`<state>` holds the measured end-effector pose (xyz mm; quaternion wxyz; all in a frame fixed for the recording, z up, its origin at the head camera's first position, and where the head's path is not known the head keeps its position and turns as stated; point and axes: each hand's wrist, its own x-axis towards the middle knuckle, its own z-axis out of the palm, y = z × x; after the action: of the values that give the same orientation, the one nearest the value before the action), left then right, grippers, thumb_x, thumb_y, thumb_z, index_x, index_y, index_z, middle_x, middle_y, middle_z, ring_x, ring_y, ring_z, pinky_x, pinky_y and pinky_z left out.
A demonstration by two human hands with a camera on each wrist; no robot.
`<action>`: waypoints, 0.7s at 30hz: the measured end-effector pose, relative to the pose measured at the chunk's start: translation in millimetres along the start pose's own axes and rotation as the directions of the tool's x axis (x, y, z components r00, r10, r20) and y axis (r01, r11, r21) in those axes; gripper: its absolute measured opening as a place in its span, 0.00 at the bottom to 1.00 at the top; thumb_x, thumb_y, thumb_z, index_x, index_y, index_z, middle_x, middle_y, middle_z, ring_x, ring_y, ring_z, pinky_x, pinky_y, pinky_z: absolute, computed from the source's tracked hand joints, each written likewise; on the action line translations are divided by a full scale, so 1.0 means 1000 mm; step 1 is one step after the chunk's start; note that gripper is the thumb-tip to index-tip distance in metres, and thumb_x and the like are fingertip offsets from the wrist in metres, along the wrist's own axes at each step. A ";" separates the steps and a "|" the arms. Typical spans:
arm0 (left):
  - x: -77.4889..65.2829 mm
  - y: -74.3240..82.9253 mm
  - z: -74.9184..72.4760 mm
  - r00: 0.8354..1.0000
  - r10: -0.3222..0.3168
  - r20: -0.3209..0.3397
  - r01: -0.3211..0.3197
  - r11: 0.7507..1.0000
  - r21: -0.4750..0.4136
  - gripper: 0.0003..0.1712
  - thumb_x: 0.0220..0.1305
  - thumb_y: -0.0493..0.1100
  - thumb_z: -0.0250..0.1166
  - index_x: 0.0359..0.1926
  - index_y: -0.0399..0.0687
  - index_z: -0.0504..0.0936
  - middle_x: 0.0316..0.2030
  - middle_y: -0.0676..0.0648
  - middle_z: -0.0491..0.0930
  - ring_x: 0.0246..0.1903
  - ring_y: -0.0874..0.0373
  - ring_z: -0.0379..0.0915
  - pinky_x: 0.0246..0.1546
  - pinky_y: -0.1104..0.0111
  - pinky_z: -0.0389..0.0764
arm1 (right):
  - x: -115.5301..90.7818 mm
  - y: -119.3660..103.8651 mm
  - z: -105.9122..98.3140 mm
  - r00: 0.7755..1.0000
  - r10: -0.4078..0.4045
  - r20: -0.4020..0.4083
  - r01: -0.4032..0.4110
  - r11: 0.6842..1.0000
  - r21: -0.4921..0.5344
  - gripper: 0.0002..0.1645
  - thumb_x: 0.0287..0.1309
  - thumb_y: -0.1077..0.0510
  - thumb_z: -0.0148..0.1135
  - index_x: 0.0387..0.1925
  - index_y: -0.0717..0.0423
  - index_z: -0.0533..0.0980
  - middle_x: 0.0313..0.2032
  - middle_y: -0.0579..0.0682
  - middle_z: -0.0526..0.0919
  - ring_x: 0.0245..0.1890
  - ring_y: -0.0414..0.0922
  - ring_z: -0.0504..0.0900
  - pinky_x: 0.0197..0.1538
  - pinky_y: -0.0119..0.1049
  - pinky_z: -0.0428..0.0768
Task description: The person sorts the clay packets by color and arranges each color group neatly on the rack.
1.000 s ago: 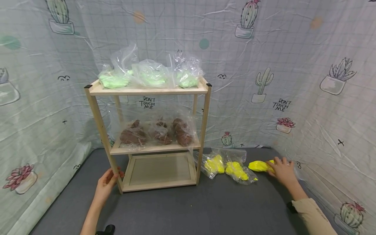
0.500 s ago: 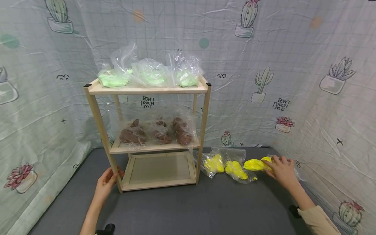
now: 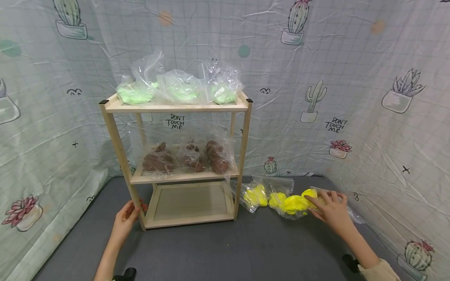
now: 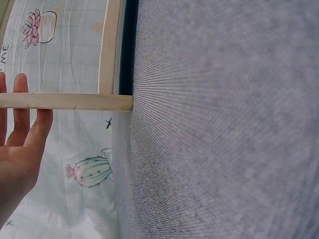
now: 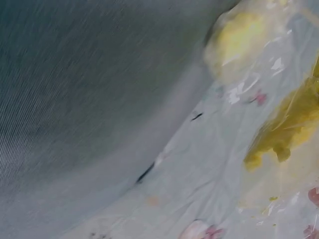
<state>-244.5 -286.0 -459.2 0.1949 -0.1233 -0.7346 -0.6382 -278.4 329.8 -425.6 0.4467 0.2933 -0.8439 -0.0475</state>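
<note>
My left hand (image 3: 124, 221) grips the front left leg of a small wooden shelf (image 3: 190, 223) near its foot. In the left wrist view, fingers (image 4: 21, 117) reach round the shelf leg (image 4: 84, 102). Over at the right, my right hand (image 3: 333, 210) pinches a clear plastic bag of yellow clay-like stuff (image 3: 294, 204), just above the table. Its left end overlaps another bag of yellow stuff (image 3: 277, 200) in the head view. Further left, against the shelf's right leg, lies one more yellow bag (image 3: 256, 196). Blurred yellow stuff (image 5: 289, 124) shows in the right wrist view; the hand itself does not.
On the top board stand three bags of pale green stuff (image 3: 183, 91). The middle board carries bags of brown lumps (image 3: 191, 160). Below is a bare bottom board (image 3: 193, 201). A cactus-print sheet (image 3: 288, 93) walls in the dark grey table (image 3: 225, 253).
My right hand has shifted left with the yellow bag, which now overlaps the neighbouring yellow bag in view. The left hand stays on the shelf leg.
</note>
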 end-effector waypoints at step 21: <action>-0.001 0.001 0.000 1.000 0.014 0.013 -0.014 1.000 0.012 0.13 0.66 0.34 0.46 0.49 0.46 0.72 0.35 0.62 0.79 0.39 0.74 0.74 0.38 0.83 0.72 | 0.037 -0.068 -0.024 0.981 -0.146 -0.127 0.161 0.980 0.117 0.29 0.64 0.36 0.31 0.46 0.43 0.75 0.32 0.53 0.69 0.33 0.52 0.62 0.38 0.57 0.56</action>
<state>-243.2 -285.5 -458.3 0.1954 -0.1313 -0.7389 -0.6314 -245.3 258.0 -407.6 0.4714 0.3878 -0.7920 -0.0109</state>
